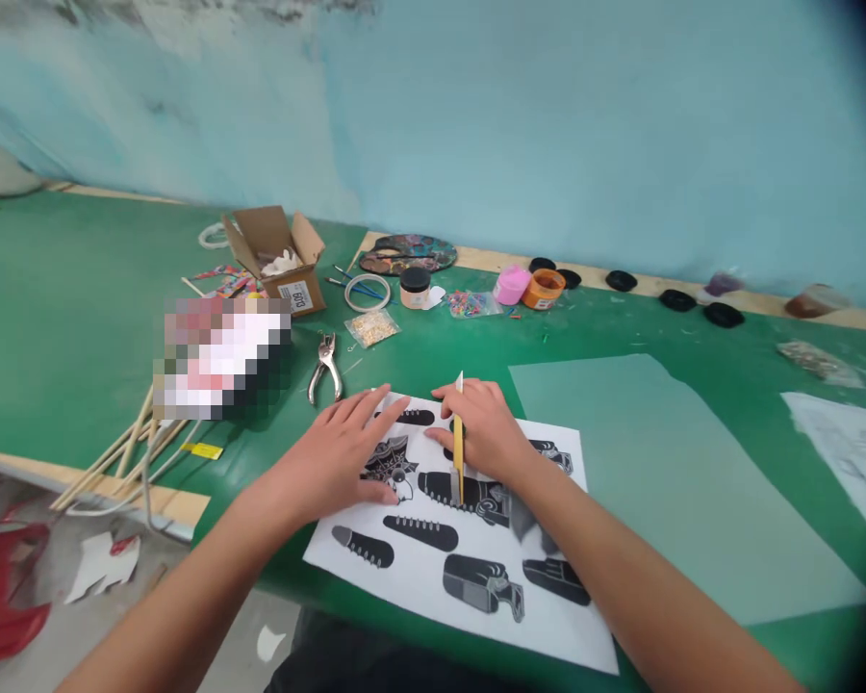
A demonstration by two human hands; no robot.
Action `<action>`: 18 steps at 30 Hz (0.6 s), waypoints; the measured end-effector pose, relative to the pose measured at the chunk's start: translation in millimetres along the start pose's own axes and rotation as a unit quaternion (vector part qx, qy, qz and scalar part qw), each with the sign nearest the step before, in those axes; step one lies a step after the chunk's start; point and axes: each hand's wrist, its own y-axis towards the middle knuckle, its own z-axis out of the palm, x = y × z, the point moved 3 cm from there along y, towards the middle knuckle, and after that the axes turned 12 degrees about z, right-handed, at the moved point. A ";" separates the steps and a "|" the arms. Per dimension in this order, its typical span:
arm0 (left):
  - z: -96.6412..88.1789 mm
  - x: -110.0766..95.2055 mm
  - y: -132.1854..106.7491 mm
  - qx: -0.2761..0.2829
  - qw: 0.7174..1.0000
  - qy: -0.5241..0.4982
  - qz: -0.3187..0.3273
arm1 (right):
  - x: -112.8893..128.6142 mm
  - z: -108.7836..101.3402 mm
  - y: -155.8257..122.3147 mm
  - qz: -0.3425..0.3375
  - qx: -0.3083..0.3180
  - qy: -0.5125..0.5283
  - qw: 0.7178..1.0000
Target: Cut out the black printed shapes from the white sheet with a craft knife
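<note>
The printed paper (491, 541) lies on the green table (79, 308) in front of me. At its twelve o'clock, my right hand (480, 428) is clamped on a yellow knife (459, 433), which runs from twelve to six. At ten, my left hand (346, 452) spreads over the paper, fingers apart, gripping nothing. Pliers (325, 358) lie at eleven, a cardboard box (295, 294) beyond.

The green table (101, 260) carries a printed sheet (425, 568), a pale sheet (664, 481), pliers (325, 358) and a cardboard box (289, 289).
</note>
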 end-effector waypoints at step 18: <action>48.2 -89.8 -54.3 -0.355 0.924 0.069 -0.123 | 7.4 -11.1 10.6 0.119 0.066 -0.061 0.989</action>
